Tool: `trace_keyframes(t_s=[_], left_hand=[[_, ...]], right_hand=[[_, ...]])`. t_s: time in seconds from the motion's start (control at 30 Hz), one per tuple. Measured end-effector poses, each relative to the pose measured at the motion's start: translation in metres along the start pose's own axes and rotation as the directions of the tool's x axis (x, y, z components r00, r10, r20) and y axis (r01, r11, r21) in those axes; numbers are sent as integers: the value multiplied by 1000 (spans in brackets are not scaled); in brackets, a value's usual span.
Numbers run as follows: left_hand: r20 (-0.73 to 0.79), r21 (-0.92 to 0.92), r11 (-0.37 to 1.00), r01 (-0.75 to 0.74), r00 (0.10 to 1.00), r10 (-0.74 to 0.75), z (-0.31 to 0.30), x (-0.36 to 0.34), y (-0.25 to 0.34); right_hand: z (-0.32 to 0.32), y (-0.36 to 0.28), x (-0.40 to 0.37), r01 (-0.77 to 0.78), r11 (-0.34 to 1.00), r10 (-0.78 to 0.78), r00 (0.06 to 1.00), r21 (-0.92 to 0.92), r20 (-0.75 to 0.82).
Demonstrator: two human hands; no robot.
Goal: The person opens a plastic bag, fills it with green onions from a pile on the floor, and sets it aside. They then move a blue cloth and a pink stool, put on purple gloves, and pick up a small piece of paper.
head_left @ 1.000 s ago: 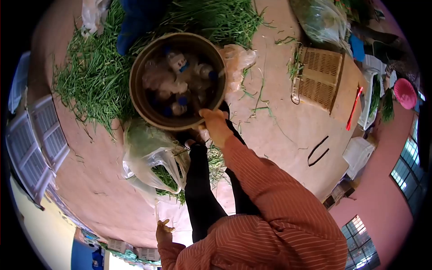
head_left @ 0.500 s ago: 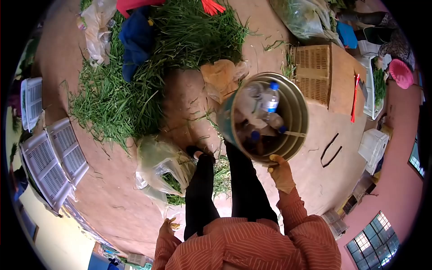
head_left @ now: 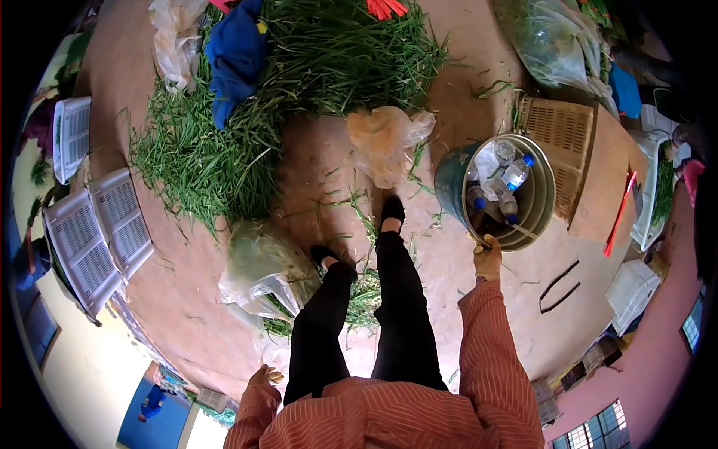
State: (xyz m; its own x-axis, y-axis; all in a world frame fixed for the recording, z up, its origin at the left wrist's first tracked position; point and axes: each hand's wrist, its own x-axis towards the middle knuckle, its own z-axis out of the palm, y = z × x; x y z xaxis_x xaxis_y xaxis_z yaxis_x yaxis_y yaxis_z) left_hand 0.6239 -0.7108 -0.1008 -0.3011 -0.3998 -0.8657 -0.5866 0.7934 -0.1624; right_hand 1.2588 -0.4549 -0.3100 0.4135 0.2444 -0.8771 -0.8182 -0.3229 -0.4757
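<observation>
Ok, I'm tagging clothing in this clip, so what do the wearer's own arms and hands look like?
Both arms are covered by the long sleeves of a rust-orange shirt with thin pale stripes. The right sleeve and the left sleeve look alike, and each reaches the wrist. The right hand and left hand are bare, with no gloves and no ring or watch that I can make out.
</observation>
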Motion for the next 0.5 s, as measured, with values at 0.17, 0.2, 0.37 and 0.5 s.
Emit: trace_keyframes(t_s=[0.17,0.2,0.37,0.5], left_hand=[[-104,-212,977,7,994,-30,21,-13,4],[-106,-229,973,11,994,-36,25,-15,2],[-106,-209,977,30,993,-53,52,-28,1],[-73,-255,966,40,996,-60,50,-19,-17]], right_hand=[[-23,14,18,99,968,-82,993,-229,86],[-24,18,15,54,979,-48,998,-195,36],[-46,36,23,-196,975,179,972,-102,-154],[-62,33,32,-103,789,96,994,-606,-44]])
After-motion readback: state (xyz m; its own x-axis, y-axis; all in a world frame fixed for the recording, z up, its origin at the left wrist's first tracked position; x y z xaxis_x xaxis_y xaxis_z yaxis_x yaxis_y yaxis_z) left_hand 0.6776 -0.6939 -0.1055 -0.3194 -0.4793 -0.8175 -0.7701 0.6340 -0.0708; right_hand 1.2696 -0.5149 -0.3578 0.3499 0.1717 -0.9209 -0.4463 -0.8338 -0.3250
